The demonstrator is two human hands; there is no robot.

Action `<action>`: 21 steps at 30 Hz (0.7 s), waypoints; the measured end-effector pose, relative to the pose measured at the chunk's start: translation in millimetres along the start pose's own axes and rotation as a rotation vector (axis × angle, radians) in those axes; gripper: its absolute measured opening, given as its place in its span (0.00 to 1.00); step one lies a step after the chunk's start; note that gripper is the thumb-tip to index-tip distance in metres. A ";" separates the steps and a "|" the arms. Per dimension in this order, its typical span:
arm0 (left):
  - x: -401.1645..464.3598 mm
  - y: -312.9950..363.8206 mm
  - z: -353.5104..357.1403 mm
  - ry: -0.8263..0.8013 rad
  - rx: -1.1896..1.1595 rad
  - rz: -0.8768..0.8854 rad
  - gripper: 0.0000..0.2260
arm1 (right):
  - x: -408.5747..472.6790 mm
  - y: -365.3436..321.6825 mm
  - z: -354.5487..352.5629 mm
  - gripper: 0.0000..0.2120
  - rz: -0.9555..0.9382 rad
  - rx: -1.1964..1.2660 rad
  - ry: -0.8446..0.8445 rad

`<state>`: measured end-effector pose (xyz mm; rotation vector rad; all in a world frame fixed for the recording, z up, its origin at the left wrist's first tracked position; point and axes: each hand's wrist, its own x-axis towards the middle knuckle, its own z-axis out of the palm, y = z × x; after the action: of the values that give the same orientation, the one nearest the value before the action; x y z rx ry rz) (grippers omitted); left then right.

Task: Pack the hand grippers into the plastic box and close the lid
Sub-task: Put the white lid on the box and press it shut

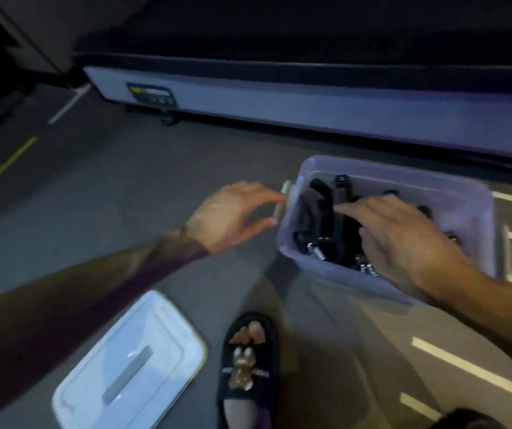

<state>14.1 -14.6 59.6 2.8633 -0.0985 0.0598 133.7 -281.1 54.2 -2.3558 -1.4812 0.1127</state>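
**Hands at the open box, lid on the floor**

The clear plastic box stood open on the grey floor, in front of a long low grey unit. Inside it lay the black hand grippers, with metal springs showing near the front wall. The right hand reached into the box from above, its fingers spread and straight, resting on the grippers without holding any. The left hand was open too, with the fingertips at the latch on the left end of the box. The lid lay flat on the floor, well apart from the box, beside a foot in a black slipper.
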 end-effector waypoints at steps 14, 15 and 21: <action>-356.5 -48.5 94.2 -0.482 0.038 -1.163 0.18 | -29.8 -96.4 50.0 0.25 -0.268 0.081 -0.231; -361.1 -48.0 98.2 -0.454 0.043 -1.186 0.18 | -32.5 -98.6 48.7 0.24 -0.255 0.082 -0.227; -354.4 -58.1 98.6 -0.505 0.196 -1.044 0.21 | -46.0 -106.4 47.0 0.22 -0.197 0.067 -0.227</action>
<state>-331.9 36.0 -68.7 2.6530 1.3247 -0.8758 10.0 -268.5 40.6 -2.1890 -1.7767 0.3840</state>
